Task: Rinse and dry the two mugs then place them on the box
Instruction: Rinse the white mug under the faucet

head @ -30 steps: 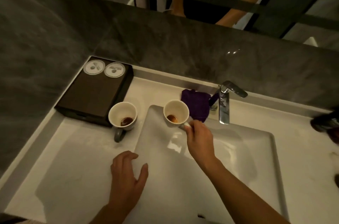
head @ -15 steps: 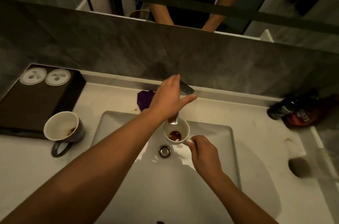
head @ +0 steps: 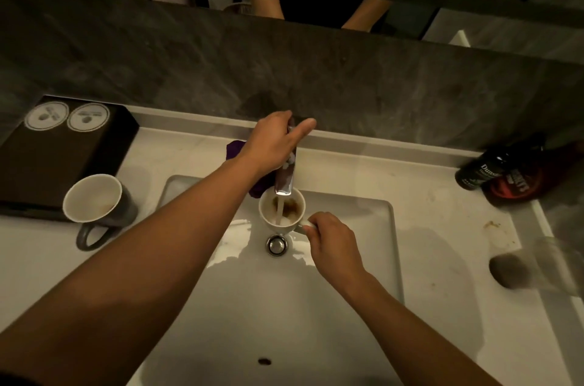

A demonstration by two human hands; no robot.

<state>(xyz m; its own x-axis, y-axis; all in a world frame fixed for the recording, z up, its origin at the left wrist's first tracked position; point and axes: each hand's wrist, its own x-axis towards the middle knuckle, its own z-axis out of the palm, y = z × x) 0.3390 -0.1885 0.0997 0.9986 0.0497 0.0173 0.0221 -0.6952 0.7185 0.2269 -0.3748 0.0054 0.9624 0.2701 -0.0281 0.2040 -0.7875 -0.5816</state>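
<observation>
My right hand (head: 334, 243) grips the handle of a white mug (head: 282, 210) held over the sink (head: 347, 306), right under the faucet spout (head: 285, 180). Water runs into the mug onto brown residue. My left hand (head: 274, 144) rests on the faucet lever, fingers curled round it and thumb stretched out. A grey mug (head: 94, 205) with a white, stained inside stands on the counter at the left, touching the dark box (head: 63, 164). A purple cloth (head: 236, 148) lies behind the faucet, mostly hidden by my left arm.
Two round white coasters (head: 66, 115) lie on the box's far end. Dark bottles (head: 493, 171) lie at the counter's right, with a blurred glass (head: 521, 268) nearer me. The drain (head: 277, 245) sits just in front of the white mug. A dark stone wall and mirror rise behind.
My right hand carried the white mug from the sink's rim to under the spout. My left hand rose from the counter onto the faucet lever, and water now flows.
</observation>
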